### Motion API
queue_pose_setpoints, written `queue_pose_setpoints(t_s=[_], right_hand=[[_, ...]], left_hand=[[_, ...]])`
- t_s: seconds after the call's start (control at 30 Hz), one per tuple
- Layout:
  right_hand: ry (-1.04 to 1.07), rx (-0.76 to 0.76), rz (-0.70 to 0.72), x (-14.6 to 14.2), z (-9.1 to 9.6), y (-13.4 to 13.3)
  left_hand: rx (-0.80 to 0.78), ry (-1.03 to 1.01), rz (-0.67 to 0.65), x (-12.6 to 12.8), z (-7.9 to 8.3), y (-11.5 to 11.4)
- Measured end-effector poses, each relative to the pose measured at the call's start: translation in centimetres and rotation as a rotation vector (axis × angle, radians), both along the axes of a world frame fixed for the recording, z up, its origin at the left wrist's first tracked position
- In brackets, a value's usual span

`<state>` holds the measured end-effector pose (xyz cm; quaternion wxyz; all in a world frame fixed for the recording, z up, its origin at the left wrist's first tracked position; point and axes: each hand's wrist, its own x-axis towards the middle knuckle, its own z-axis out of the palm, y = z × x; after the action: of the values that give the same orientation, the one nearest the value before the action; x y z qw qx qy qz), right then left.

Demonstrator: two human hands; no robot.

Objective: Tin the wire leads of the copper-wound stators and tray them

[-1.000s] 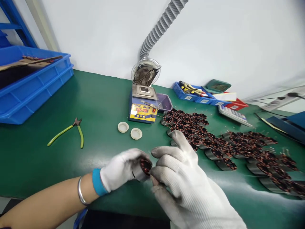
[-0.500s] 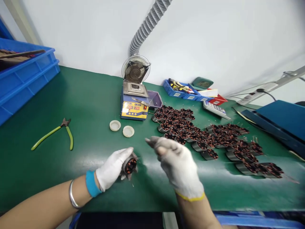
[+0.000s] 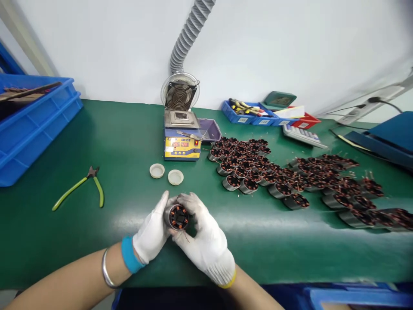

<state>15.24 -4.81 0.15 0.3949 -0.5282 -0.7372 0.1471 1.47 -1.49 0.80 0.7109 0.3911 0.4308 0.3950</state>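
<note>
Both my hands wear white gloves and meet over the near middle of the green table (image 3: 122, 133). Between them is a small metal motor stator (image 3: 178, 216) with copper windings, its open end turned up toward me. My left hand (image 3: 151, 234) cups it from the left with fingers curled round it. My right hand (image 3: 204, 241) closes on it from the right and below. A thin wire end hangs from the stator.
Several more stators (image 3: 254, 168) lie in rows to the right, out to the far right edge. Behind stand a solder pot (image 3: 181, 140) with a fan (image 3: 180, 95), two white caps (image 3: 166, 174), green-handled cutters (image 3: 80, 189), blue crates (image 3: 29, 125) and small parts bins (image 3: 254, 114).
My right hand, which was lifted away to the right half a second ago, has come back onto the stator. The stator's open end is turned more toward me.
</note>
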Motion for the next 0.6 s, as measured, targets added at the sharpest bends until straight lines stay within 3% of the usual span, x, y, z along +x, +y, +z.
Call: queue_pose_setpoints(t_s=[0.1, 0.17, 0.23, 0.43, 0.53, 0.6], right_hand=[[0.101, -0.224, -0.024, 0.7, 1.2, -0.4], [0.136, -0.377, -0.039, 1.0, 2.1, -0.7], [0.13, -0.451, -0.007, 1.2, 2.7, -1.0], [0.112, -0.431, 0.183, 2.2, 2.6, -1.8], [0.116, -0.419, 0.168, 2.6, 2.2, -1.8], [0.105, -0.44, 0.128, 2.8, 2.1, -1.7]], left_hand=[[0.118, -0.064, -0.079, -0.4, -0.4, 0.6], [0.263, -0.001, -0.13, -0.8, -0.4, 1.1], [0.308, 0.083, -0.139, -1.1, 0.1, 1.4], [0.173, 0.141, -0.223, -1.0, 1.2, 1.9], [0.078, 0.085, -0.147, -1.1, 0.8, 2.2], [0.096, 0.057, -0.147, -1.4, 0.6, 2.4]])
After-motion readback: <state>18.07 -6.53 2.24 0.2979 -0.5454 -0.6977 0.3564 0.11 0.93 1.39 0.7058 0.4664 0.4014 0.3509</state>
